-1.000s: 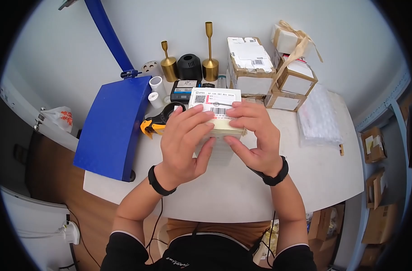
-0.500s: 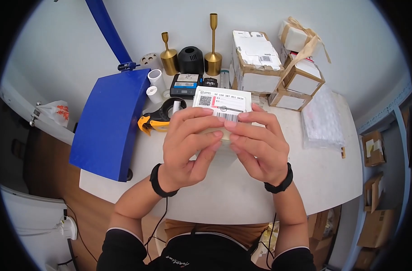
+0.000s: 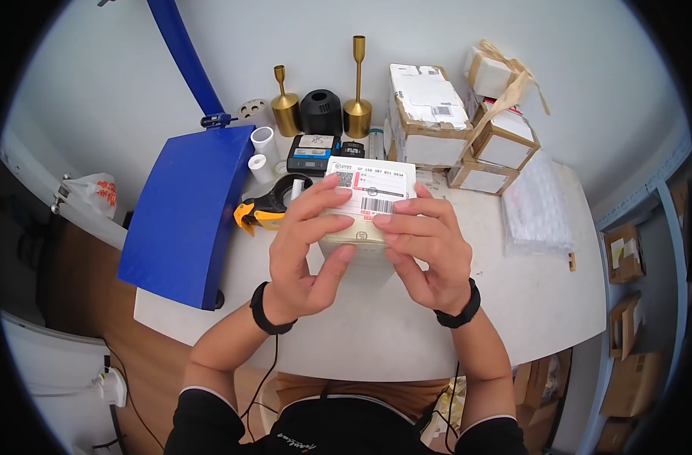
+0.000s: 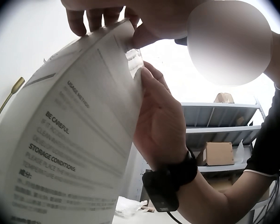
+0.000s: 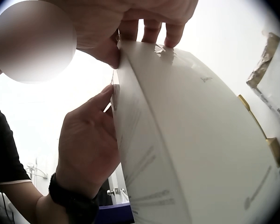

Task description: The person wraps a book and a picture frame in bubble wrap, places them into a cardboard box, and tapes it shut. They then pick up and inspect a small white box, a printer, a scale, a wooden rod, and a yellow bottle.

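Note:
A tall white box [image 3: 337,244] stands on the table in front of the person, with a shipping label [image 3: 384,184] carrying a QR code and a barcode on its top. Fingers of the left hand [image 3: 296,262] rest on the label's left part, its thumb near the front edge. From the other side, the right hand [image 3: 438,262] presses the label near the barcode, thumb at the front face. Printed text covers one side of the box [image 4: 79,130] in the left wrist view. The right wrist view shows a mostly plain side of the box [image 5: 191,130].
A black-and-yellow tape dispenser [image 3: 264,212] lies left of the box, beside a blue slanted stand [image 3: 183,220]. Behind are white rolls [image 3: 260,168], gold candlesticks [image 3: 358,117] and a black device [image 3: 312,155]. Taped parcels [image 3: 429,140] and bubble wrap [image 3: 538,208] sit at the right.
Both hands slid over the label. Their fingers nearly met at the front edge half a second ago; now they are farther apart, leaving more of the barcode in sight.

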A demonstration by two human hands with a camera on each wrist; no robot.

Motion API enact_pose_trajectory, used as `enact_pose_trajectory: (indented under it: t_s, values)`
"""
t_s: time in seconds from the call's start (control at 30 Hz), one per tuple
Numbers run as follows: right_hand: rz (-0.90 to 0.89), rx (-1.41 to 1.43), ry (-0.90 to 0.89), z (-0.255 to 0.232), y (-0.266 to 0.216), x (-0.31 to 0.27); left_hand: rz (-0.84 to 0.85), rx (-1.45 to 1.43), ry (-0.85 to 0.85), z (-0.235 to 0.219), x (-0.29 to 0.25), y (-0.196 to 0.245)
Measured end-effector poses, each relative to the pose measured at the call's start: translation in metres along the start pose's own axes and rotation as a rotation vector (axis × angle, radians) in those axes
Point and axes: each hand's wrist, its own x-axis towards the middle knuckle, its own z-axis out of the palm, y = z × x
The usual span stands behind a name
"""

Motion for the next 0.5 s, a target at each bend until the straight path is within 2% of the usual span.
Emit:
enact_pose_trajectory:
  t_s: [0.07, 0.17, 0.3, 0.37, 0.5]
  values:
    - [0.013, 0.023, 0.016, 0.001, 0.000, 0.001, 0.039, 0.008, -0.081, -0.009, -0.003, -0.010]
    - [0.044, -0.048, -0.019, 0.001, -0.007, 0.003, 0.037, -0.051, -0.112, -0.010, -0.005, -0.014]
    - [0.072, -0.043, -0.015, 0.004, -0.007, 0.001, 0.008, -0.152, -0.098, -0.006, -0.008, -0.017]
    - [0.117, 0.076, -0.017, 0.004, -0.005, 0.000, -0.008, -0.170, -0.102, -0.006, -0.008, -0.015]
    - [0.132, 0.133, 0.020, 0.011, -0.001, -0.003, 0.003, -0.177, -0.098, -0.006, -0.009, -0.021]
